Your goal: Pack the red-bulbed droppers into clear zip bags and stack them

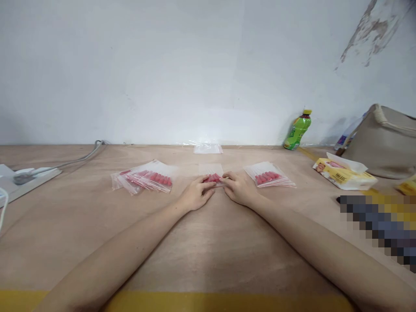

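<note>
A small clear zip bag (pixel 212 172) holding red capsule-shaped pieces lies flat on the wooden table (pixel 208 251) in the middle. My left hand (pixel 196 193) pinches its near left edge and my right hand (pixel 238 187) presses its near right edge, fingertips almost meeting over the red pieces. A pile of filled bags (pixel 146 179) lies to the left of my hands. A neater stack of filled bags (pixel 268 175) lies to the right.
Empty clear bags (pixel 208 148) lie at the back by the white wall. A green bottle (pixel 298 130) stands back right, with a tissue box (pixel 344 174) and a beige bag (pixel 385 142) beyond. A power strip with cable (pixel 29 175) sits at the left.
</note>
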`<control>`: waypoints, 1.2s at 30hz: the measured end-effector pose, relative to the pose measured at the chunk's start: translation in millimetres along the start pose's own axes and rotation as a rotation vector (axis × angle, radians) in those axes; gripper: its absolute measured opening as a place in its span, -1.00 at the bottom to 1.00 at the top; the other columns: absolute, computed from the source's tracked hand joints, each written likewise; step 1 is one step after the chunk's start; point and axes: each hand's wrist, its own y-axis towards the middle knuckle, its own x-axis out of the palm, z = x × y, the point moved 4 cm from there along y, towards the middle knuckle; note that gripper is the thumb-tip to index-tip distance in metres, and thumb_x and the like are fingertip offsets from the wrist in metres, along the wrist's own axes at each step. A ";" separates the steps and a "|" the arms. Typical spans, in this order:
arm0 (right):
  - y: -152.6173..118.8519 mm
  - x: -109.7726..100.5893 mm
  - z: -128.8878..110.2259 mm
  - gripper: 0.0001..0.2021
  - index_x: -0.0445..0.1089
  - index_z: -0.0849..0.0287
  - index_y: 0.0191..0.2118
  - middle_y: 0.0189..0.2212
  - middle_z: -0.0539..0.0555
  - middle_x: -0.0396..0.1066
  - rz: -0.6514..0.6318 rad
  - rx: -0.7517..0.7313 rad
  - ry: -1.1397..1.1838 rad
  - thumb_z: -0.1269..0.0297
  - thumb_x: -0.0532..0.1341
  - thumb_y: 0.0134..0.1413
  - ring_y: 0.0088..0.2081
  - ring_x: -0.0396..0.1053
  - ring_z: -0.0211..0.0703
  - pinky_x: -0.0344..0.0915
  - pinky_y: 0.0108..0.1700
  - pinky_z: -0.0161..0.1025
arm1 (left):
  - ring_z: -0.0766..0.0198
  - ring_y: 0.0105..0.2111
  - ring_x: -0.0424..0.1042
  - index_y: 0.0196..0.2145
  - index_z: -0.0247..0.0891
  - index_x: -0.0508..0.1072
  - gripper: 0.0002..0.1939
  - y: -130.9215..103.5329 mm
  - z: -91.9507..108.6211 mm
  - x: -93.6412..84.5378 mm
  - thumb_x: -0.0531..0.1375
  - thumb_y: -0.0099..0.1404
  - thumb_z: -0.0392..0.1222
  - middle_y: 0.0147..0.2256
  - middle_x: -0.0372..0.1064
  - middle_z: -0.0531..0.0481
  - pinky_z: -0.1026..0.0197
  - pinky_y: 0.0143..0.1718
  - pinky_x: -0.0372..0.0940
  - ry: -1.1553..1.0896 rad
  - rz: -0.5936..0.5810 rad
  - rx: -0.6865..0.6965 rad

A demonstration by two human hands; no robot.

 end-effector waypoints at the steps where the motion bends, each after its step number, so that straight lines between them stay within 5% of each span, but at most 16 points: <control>1: -2.7 -0.4 4.2 -0.72 0.39 0.18 -0.18 -0.21 0.13 0.36 0.029 0.031 0.040 0.49 0.08 -0.05 -0.23 0.32 -0.16 0.24 -0.23 -0.22 | 0.11 0.00 0.26 -0.08 -0.22 0.43 -0.71 0.3 -0.1 -0.6 0.10 0.24 -0.21 -0.02 0.27 -0.14 0.07 0.01 0.21 -0.004 0.006 0.001; 9: -15.2 -0.1 24.1 -0.87 0.44 0.14 -0.34 -0.36 0.06 0.40 0.049 0.125 0.154 0.38 0.15 -0.01 -0.32 0.33 -0.19 0.22 -0.23 -0.22 | 0.23 -0.18 0.40 -0.17 -0.22 0.45 -0.80 3.9 -6.0 -5.5 0.09 0.27 -0.24 -0.19 0.43 -0.03 0.18 -0.10 0.29 -0.060 0.050 0.054; 15: -9.8 -2.6 15.6 -0.87 0.44 0.14 -0.41 -0.46 0.02 0.44 0.035 0.013 -0.065 0.31 0.15 0.05 -0.36 0.32 -0.23 0.07 -0.18 -0.19 | 0.25 -0.17 0.40 -0.20 -0.23 0.46 -0.78 3.6 -8.8 -7.2 0.03 0.32 -0.22 -0.22 0.44 -0.02 0.20 -0.10 0.29 -0.055 0.051 0.101; 20: -6.3 -6.1 6.7 -0.81 0.41 0.18 -0.43 -0.49 0.03 0.43 0.039 -0.091 -0.174 0.35 0.08 0.11 -0.37 0.29 -0.25 0.01 -0.14 -0.18 | 0.07 -0.02 0.25 -0.18 -0.22 0.45 -0.75 7.1 -3.1 -7.2 0.17 0.20 -0.12 -0.13 0.37 -0.09 -0.01 0.02 0.15 0.059 0.117 0.175; 36: -2.7 -7.4 -0.1 -0.76 0.38 0.19 -0.41 -0.48 0.07 0.38 0.027 -0.181 -0.264 0.36 -0.01 0.14 -0.37 0.22 -0.21 -0.05 -0.11 -0.12 | 0.21 -0.28 0.36 -0.45 -0.28 0.42 -0.77 32.1 18.1 14.3 -0.01 0.25 -0.31 -0.40 0.42 -0.07 0.12 -0.17 0.23 0.260 0.113 0.446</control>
